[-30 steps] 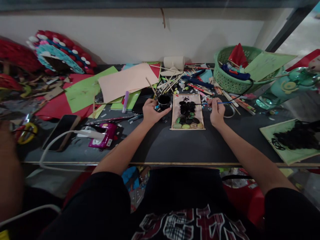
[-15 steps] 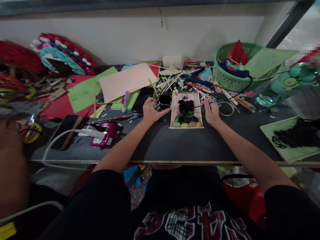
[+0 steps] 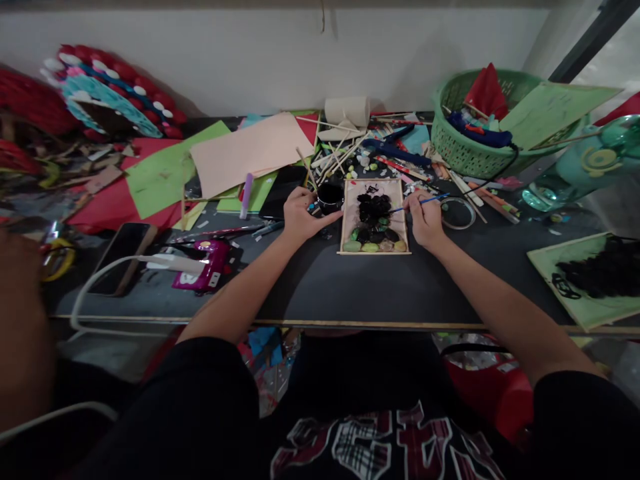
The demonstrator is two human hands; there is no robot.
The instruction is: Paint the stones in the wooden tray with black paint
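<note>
My right hand (image 3: 424, 215) pinches a thin blue paintbrush (image 3: 431, 199), its tip over a small framed panel (image 3: 352, 200). On that panel, black paint (image 3: 374, 207) covers the middle, with green and yellowish stone-like ovals (image 3: 370, 246) along the bottom edge. My left hand (image 3: 301, 217) rests on the panel's left with finger and thumb spread apart. Its thumb reaches the panel's left edge, in front of a cup of black liquid (image 3: 331, 193). The left fingertips lie beside the cup; whether they touch it I cannot tell.
Coloured paper sheets (image 3: 255, 155), sticks and blue pliers (image 3: 397, 150) lie behind. A green basket (image 3: 465, 155) and a bottle (image 3: 565, 177) stand right, near a black-painted green board (image 3: 565, 300). Left are a purple glue gun-like device (image 3: 203, 267), a phone (image 3: 123, 257) and another person's arm (image 3: 23, 320).
My view has shifted slightly, so the table's things sit a little differently in the picture. Both hands keep nearly the same places around the panel, and the brush stays over it.
</note>
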